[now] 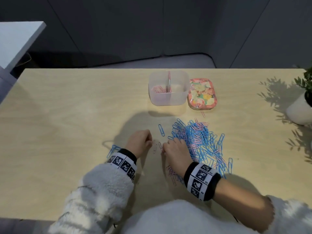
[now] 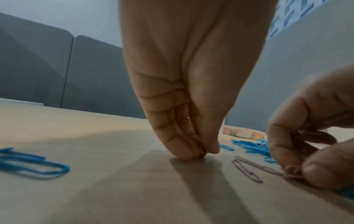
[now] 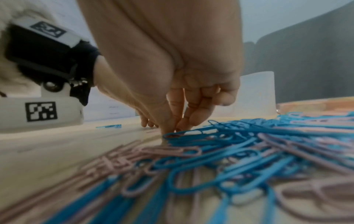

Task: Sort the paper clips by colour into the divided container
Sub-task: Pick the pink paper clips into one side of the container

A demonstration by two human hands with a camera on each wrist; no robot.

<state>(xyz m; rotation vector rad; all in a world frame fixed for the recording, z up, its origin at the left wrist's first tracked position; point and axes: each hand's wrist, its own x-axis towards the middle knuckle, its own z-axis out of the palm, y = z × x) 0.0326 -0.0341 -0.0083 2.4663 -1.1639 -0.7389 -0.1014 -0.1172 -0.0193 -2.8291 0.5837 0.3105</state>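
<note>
Pale tabletop [image 1: 67, 115]; my left hand [image 1: 139, 142] pinches shut on something hidden, right hand [image 1: 175, 152] pinches pink clips [image 2: 247, 169]: light, slippery wire, best nipped edgewise.

Left hand [image 1: 139, 141]: fingertips bunched, pressed down on desk, pinch contents unclear | Right hand [image 1: 175, 152]: fingers curled, thumb and forefinger pinching a pink clip | Both wrists: black bands.

Plant [image 1: 305, 81] cut off at right
</note>
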